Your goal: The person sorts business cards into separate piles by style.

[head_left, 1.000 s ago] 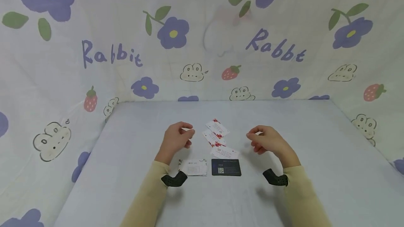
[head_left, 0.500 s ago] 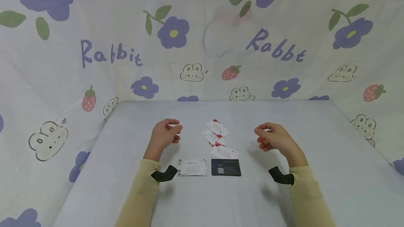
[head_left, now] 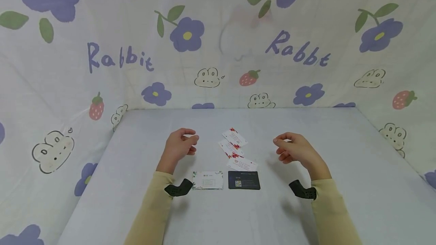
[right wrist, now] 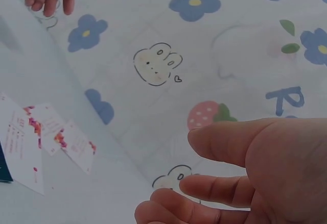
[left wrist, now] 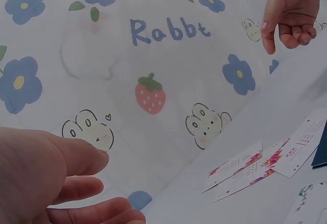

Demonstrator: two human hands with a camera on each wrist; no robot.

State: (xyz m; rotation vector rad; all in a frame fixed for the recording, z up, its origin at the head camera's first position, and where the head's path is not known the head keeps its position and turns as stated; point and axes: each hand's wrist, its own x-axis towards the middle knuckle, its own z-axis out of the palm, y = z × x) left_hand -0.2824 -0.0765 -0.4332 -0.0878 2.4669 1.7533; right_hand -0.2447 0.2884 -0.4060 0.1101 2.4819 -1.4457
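Observation:
Both hands hover over the table with nothing in them, fingers loosely bent. My left hand (head_left: 178, 146) is left of several white business cards with red patterns (head_left: 235, 137), which lie in an uneven, overlapping row. On the other side of those cards is my right hand (head_left: 296, 148). Nearer the front lie a white business card with green leaf corners (head_left: 207, 180) and, beside it, a dark navy business card with a QR code (head_left: 243, 180). In the left wrist view the thumb and fingers (left wrist: 84, 155) are apart; the right wrist view shows the right fingers (right wrist: 214, 188) likewise.
A pale cloth-covered table (head_left: 340, 143) carries the cards. Behind and on both sides hangs a white curtain (head_left: 218, 59) printed with purple flowers, strawberries and rabbits. Each wrist wears a black device (head_left: 178, 188) over a cream sleeve (head_left: 150, 207).
Both hands have moved outward, away from the cards, the left one farther, then eased back very slightly. The leaf-cornered card is now less covered by the left wrist. The cards stay put.

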